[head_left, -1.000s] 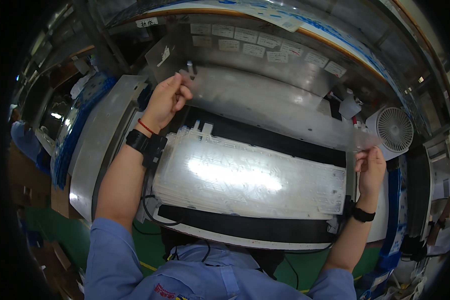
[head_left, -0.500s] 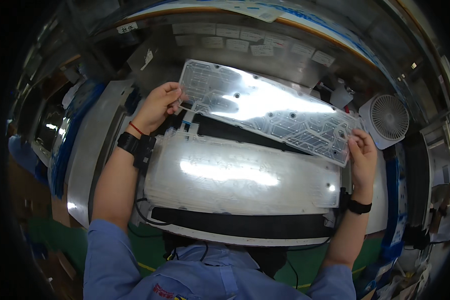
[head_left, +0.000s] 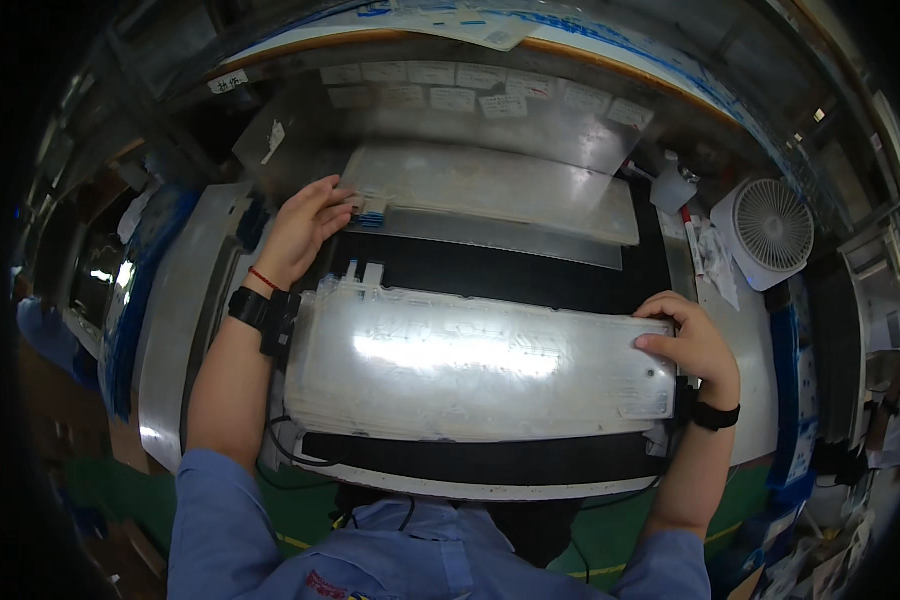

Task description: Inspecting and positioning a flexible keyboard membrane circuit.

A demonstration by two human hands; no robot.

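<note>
A pile of translucent printed-circuit film sheets (head_left: 470,365) lies on the black mat near me, with short connector tails (head_left: 373,274) at its upper left. My right hand (head_left: 698,345) is over the pile's far right corner, thumb and fingers apart and touching the top sheet. Farther back lies a second pile of film sheets (head_left: 500,190), with blue-tipped tails (head_left: 373,216) at its left end. My left hand (head_left: 312,228) is beside those tails, its fingers stretched out. Whether its fingertips touch the sheets, I cannot make out.
A white fan (head_left: 770,232) stands at the right, near a white bottle (head_left: 674,185) and a red-and-white pen-like tool (head_left: 692,240). Paper labels (head_left: 480,75) cover the metal back panel (head_left: 310,120). A metal plate (head_left: 185,310) is at the left.
The clear film sheet stretched between both hands has left them, and the far pile now shows in its place. My right hand has come down and left onto the near pile.
</note>
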